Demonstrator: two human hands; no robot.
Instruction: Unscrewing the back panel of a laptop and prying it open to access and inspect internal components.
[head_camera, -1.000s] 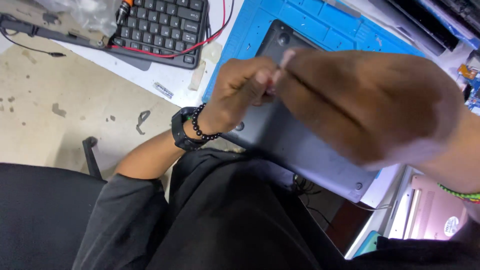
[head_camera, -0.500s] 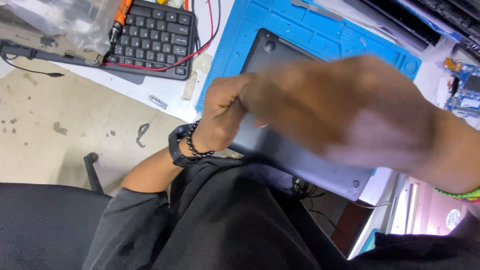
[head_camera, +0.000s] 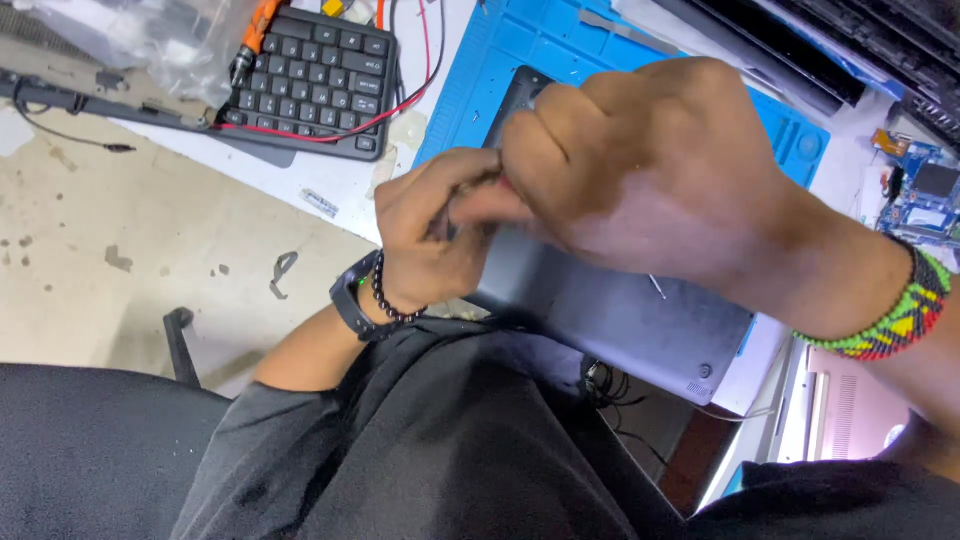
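Cluttered white bench under me, my left hand (head_camera: 435, 235) and right hand (head_camera: 640, 170) pinch together over the grey laptop base (head_camera: 610, 310) on the blue mat (head_camera: 560, 45), contents hidden; anything tiny could slip and vanish floorward.

The laptop base (head_camera: 620, 320) lies on the mat (head_camera: 560, 50), which lies on the tabletop (head_camera: 330, 180). Its near edge overhangs the tabletop above the lap. The keyboard (head_camera: 310, 80) sits left of the mat, with a cable (head_camera: 400, 100) between them. Both hands meet over the base: left hand (head_camera: 430, 235) to the left, right hand (head_camera: 650, 170) touching it. A circuit board (head_camera: 925, 190) lies far right.
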